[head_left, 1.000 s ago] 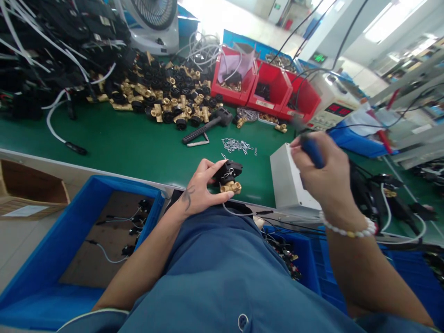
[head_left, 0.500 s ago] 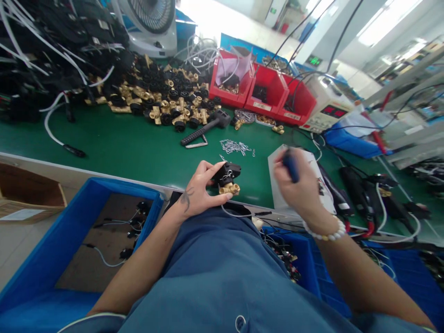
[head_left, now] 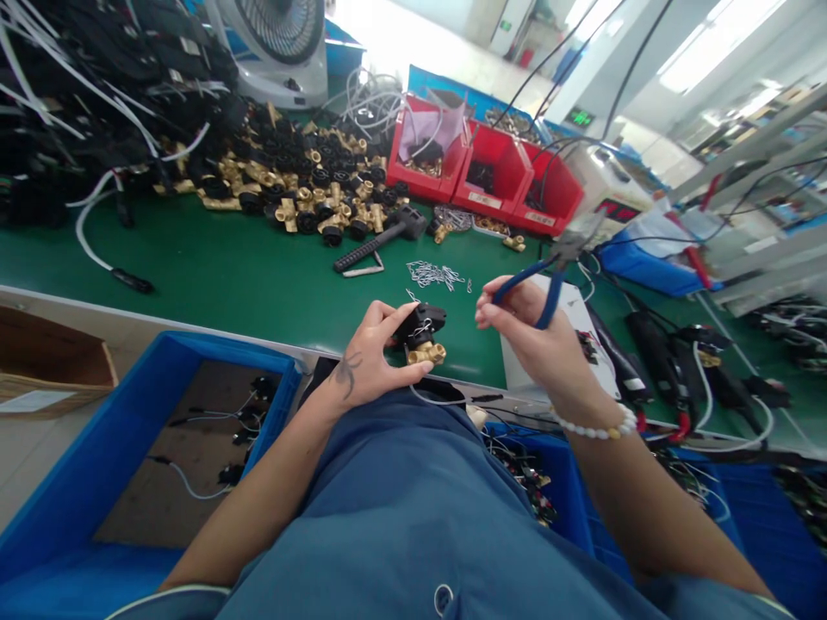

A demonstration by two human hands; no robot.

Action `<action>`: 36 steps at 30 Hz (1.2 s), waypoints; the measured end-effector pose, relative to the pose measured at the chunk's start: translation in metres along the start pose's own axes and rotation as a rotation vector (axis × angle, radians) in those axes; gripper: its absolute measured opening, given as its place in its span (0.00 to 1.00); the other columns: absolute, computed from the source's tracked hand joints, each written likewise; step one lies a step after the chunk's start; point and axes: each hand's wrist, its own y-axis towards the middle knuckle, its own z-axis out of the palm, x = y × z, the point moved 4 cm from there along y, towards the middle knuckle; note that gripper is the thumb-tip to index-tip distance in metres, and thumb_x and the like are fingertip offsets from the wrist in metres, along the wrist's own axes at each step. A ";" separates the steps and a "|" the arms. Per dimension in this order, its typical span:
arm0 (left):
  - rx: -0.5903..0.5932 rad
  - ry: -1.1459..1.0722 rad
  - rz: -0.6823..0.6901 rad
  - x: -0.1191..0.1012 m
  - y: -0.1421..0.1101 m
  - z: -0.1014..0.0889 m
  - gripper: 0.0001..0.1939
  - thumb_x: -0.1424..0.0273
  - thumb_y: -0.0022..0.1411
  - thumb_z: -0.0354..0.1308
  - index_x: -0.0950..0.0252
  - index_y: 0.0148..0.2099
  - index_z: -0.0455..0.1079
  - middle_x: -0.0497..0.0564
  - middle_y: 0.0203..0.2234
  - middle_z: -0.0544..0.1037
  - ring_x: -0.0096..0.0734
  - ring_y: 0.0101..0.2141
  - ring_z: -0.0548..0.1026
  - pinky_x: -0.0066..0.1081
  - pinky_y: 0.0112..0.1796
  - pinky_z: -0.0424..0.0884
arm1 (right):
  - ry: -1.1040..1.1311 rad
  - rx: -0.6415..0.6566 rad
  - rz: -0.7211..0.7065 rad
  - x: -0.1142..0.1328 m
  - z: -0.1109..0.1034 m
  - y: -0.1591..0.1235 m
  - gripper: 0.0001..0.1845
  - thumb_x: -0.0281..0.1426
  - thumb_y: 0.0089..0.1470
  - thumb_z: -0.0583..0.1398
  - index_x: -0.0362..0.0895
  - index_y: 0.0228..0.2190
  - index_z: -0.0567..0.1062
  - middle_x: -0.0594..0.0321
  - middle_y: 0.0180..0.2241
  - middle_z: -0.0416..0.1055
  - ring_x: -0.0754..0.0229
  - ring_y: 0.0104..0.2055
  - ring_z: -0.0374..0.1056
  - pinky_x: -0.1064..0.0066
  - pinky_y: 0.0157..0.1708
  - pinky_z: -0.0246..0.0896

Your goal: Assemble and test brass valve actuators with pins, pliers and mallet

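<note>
My left hand (head_left: 378, 357) grips a brass valve fitting (head_left: 427, 353) with a black housing (head_left: 426, 320) on top, at the near edge of the green bench. A wire clip (head_left: 423, 330) shows on the side of the housing, and a thin cable (head_left: 436, 398) hangs below. Over the white box, my right hand (head_left: 533, 331) is closed around the blue handles of pliers (head_left: 567, 250). Their metal jaws point up and away, apart from the fitting. Beyond my left hand lies a small pile of wire clips (head_left: 434, 274).
Many brass fittings (head_left: 329, 202) cover the back of the bench. A black-handled tool (head_left: 381, 239) lies before them, near red bins (head_left: 484, 176). A white box (head_left: 591, 319) stands right. Blue crates (head_left: 155, 370) flank me below, one with cabled parts.
My right hand has turned and slowed, so the pliers now show clearly with their jaws up. My left hand keeps its hold on the fitting.
</note>
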 end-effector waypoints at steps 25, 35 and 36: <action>0.036 0.118 0.083 -0.007 0.003 0.002 0.38 0.63 0.52 0.70 0.65 0.64 0.66 0.53 0.44 0.67 0.38 0.45 0.71 0.41 0.47 0.78 | -0.538 0.054 -0.515 0.025 0.012 0.000 0.12 0.36 0.60 0.63 0.47 0.44 0.69 0.62 0.36 0.66 0.61 0.34 0.63 0.67 0.36 0.65; 0.026 0.044 0.047 -0.003 0.003 -0.001 0.38 0.63 0.51 0.70 0.61 0.64 0.66 0.51 0.43 0.65 0.36 0.45 0.71 0.39 0.44 0.81 | -0.714 0.153 -0.239 0.001 -0.013 -0.013 0.07 0.30 0.54 0.61 0.45 0.37 0.72 0.61 0.31 0.69 0.60 0.30 0.66 0.68 0.32 0.64; 0.028 0.038 0.044 -0.002 0.003 -0.001 0.38 0.63 0.52 0.70 0.61 0.64 0.66 0.51 0.43 0.65 0.36 0.46 0.71 0.39 0.44 0.81 | -0.736 0.158 -0.246 0.005 -0.015 -0.012 0.07 0.30 0.54 0.61 0.45 0.37 0.72 0.61 0.31 0.70 0.60 0.30 0.66 0.67 0.32 0.64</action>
